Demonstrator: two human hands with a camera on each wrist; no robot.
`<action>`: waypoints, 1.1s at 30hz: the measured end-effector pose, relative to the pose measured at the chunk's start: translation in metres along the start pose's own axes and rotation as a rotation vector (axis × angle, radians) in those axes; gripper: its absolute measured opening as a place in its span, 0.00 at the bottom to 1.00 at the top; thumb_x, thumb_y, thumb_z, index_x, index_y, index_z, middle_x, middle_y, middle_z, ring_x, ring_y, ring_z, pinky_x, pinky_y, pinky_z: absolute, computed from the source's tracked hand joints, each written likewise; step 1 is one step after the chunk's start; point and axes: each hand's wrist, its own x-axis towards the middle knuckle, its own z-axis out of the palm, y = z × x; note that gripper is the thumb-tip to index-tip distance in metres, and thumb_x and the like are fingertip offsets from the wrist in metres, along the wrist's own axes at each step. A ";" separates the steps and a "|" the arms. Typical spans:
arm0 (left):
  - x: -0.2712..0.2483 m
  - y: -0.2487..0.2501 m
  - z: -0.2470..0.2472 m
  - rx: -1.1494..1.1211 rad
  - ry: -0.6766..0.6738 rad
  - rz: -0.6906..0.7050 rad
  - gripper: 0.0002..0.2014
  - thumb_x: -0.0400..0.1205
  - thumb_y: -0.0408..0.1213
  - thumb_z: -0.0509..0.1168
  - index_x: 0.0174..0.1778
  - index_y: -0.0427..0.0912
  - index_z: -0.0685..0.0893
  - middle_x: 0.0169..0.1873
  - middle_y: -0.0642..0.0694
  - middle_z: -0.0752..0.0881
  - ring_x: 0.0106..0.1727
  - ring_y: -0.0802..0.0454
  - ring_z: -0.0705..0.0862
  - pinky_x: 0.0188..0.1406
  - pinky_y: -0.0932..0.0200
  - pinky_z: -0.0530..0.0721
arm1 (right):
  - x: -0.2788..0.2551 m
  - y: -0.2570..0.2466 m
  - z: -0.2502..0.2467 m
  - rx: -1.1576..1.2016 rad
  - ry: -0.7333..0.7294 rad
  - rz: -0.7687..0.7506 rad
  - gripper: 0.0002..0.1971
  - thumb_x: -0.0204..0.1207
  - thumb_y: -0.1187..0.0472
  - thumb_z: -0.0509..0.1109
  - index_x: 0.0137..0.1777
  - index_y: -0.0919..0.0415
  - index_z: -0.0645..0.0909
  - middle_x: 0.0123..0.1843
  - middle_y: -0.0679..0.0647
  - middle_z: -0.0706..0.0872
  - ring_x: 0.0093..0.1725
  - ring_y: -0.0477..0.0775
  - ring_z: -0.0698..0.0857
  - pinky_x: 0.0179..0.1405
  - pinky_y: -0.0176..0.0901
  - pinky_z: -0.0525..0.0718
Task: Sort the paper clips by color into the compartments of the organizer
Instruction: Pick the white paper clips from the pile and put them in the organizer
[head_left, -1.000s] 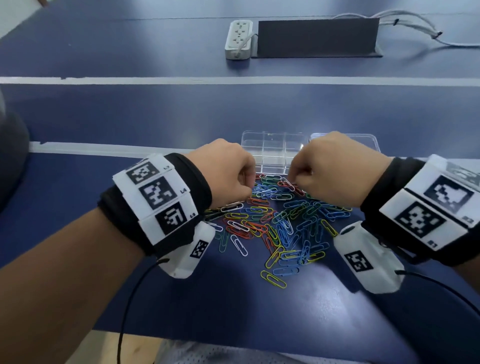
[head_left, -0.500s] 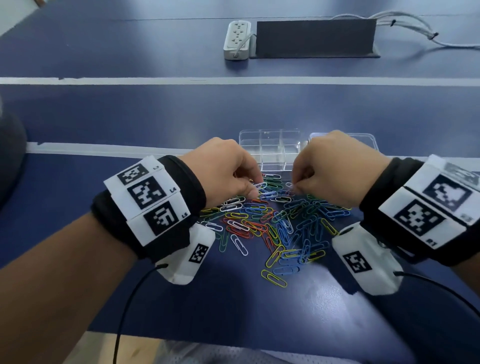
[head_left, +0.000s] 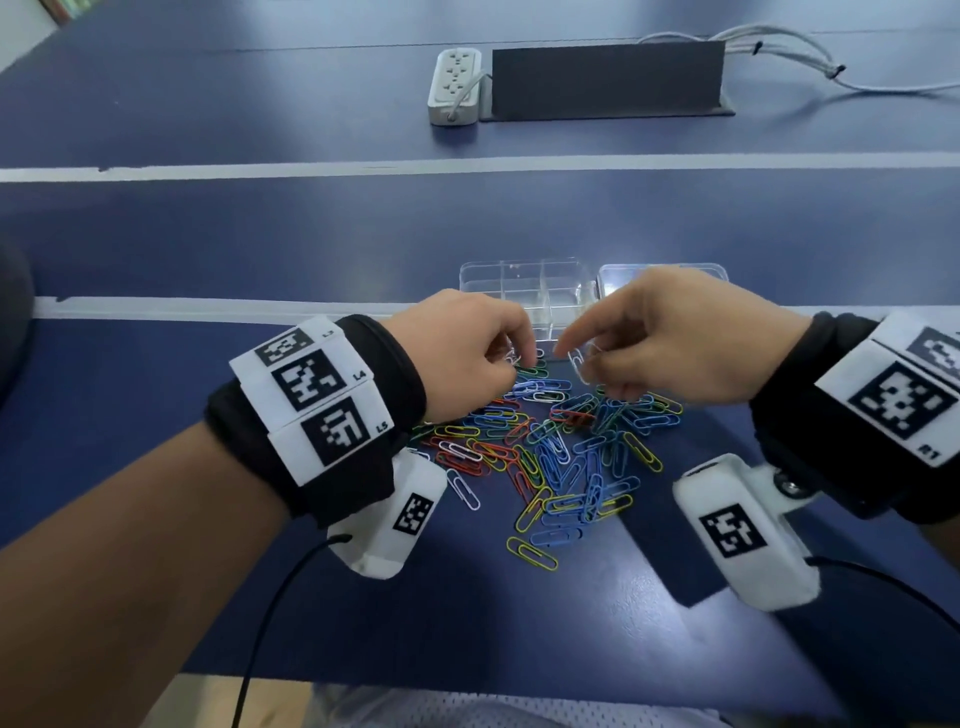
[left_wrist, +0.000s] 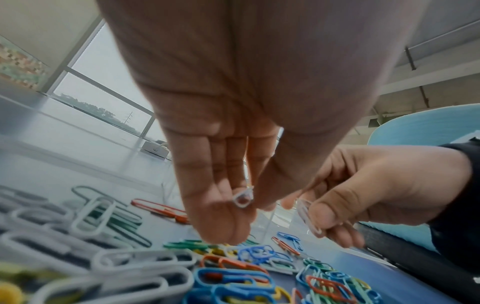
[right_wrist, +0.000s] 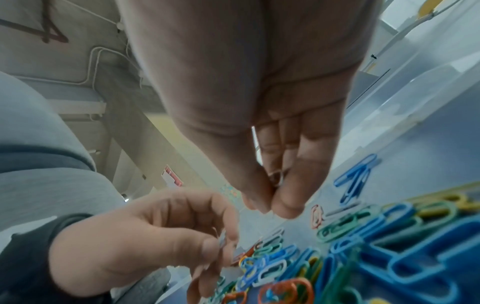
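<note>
Left hand (head_left: 462, 353): fingertips curled, pinching a white clip (left_wrist: 243, 198) above the pile's far edge.
Right hand (head_left: 675, 343): thumb and fingers closed on another white clip (head_left: 576, 364), forefinger stretched toward the left hand.
Paper clips (head_left: 550, 457): mixed colors, heaped loose on the table (head_left: 208, 249), beneath both hands.
Organizer (head_left: 524, 286): clear, compartments bare, just beyond the pile.
Lid (head_left: 613, 275): clear, touching the organizer's right side.

The white fabric band on the left wrist (head_left: 317, 395) carries black square code markers with small printed labels "L4" and "L5" (a third label at its 12 o'clock end is too small to read). The white fabric band on the right wrist (head_left: 898, 395) shows "R1" at its 6 o'clock edge.
</note>
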 end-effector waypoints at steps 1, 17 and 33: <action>0.000 0.001 0.000 0.009 0.000 0.000 0.10 0.77 0.32 0.60 0.46 0.51 0.83 0.27 0.55 0.77 0.29 0.62 0.75 0.32 0.66 0.74 | 0.000 0.001 -0.002 0.025 0.025 0.018 0.11 0.71 0.67 0.69 0.45 0.50 0.89 0.28 0.54 0.89 0.28 0.46 0.86 0.46 0.44 0.88; 0.014 0.003 0.005 0.250 -0.053 -0.034 0.09 0.74 0.50 0.70 0.39 0.49 0.85 0.26 0.58 0.73 0.38 0.53 0.76 0.40 0.61 0.74 | 0.004 0.012 -0.011 0.530 0.037 0.320 0.14 0.77 0.57 0.66 0.30 0.61 0.73 0.24 0.56 0.78 0.21 0.54 0.83 0.15 0.34 0.80; 0.012 0.002 0.002 0.218 -0.056 -0.033 0.02 0.73 0.39 0.70 0.38 0.48 0.83 0.26 0.59 0.75 0.29 0.62 0.73 0.38 0.64 0.71 | 0.004 0.004 0.002 -0.451 0.117 0.066 0.09 0.71 0.59 0.67 0.43 0.54 0.90 0.43 0.54 0.91 0.44 0.55 0.83 0.50 0.41 0.80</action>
